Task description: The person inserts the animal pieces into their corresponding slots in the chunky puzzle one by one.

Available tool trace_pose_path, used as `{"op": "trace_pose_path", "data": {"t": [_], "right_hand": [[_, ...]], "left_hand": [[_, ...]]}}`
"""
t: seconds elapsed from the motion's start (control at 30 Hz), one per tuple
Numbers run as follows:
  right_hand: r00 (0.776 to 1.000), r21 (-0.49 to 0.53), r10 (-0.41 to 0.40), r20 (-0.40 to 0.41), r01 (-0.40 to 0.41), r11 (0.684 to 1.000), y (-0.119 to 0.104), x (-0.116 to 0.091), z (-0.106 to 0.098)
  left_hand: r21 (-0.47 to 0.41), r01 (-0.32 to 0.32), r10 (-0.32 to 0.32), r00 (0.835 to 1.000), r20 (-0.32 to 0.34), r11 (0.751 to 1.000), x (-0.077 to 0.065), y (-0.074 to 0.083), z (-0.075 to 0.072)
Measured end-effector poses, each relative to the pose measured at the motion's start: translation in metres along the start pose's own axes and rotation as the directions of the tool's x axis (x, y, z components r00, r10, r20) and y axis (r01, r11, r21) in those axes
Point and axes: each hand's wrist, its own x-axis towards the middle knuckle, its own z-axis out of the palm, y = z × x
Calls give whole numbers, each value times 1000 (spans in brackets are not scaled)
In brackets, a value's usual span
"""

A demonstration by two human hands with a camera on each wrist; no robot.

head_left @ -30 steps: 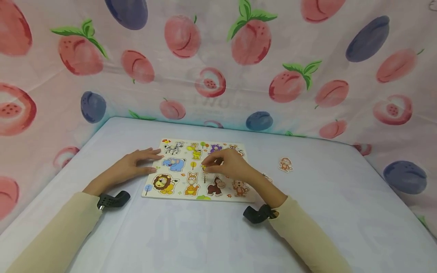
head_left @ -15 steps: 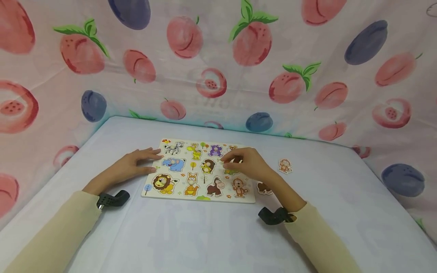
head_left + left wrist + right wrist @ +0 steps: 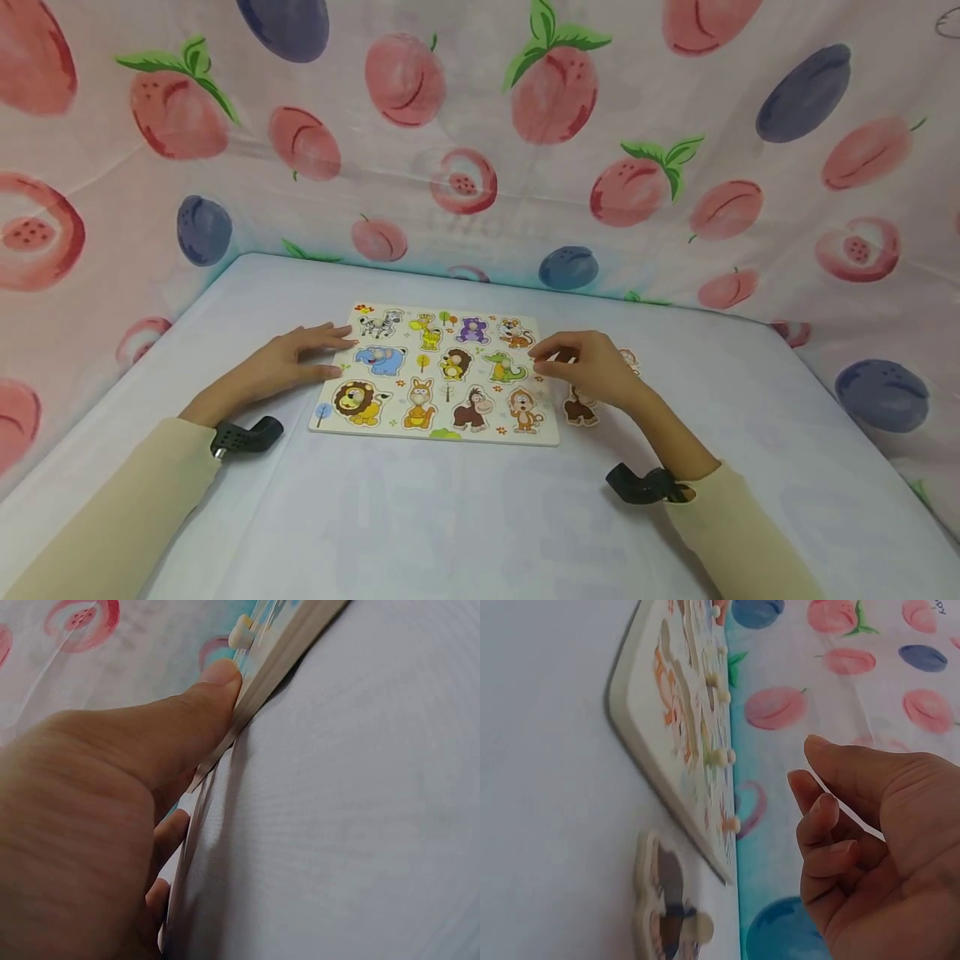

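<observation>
A wooden animal peg puzzle board (image 3: 480, 385) lies flat on the table. My left hand (image 3: 281, 362) rests at its left edge with fingers spread; in the left wrist view the thumb (image 3: 169, 727) touches the board's rim. Past the right edge hovers my right hand (image 3: 588, 367), thumb and fingers loosely bent with nothing between them, as the right wrist view shows. A brown gorilla piece (image 3: 581, 410) lies beneath it, beside the board. Behind the hand a monkey piece (image 3: 632, 358) is partly hidden. The hedgehog piece (image 3: 455, 364) and crocodile piece (image 3: 506, 367) sit in the board.
White cloth covers the table (image 3: 420, 517), and a fruit-print curtain (image 3: 517, 192) rises behind it. Black wrist cameras are strapped at the left (image 3: 249, 436) and right (image 3: 645, 485) sleeves. In the right wrist view the board's near corner shows a recess (image 3: 679, 690).
My right hand has let go of the hedgehog piece and moved right, off the board toward the loose pieces, uncovering the crocodile and tiger. The left hand has stayed in place.
</observation>
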Motion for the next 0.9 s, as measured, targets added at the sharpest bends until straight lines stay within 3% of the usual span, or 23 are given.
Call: {"op": "trace_pose_path", "data": {"t": [0.27, 0.9], "right_hand": [[997, -42, 47, -66, -50, 998, 21, -10, -10], [998, -4, 59, -18, -59, 998, 57, -36, -22]], "left_hand": [[11, -4, 4, 1000, 2, 1000, 0, 1, -1], [4, 3, -3, 1000, 9, 1000, 1, 2, -2]]}}
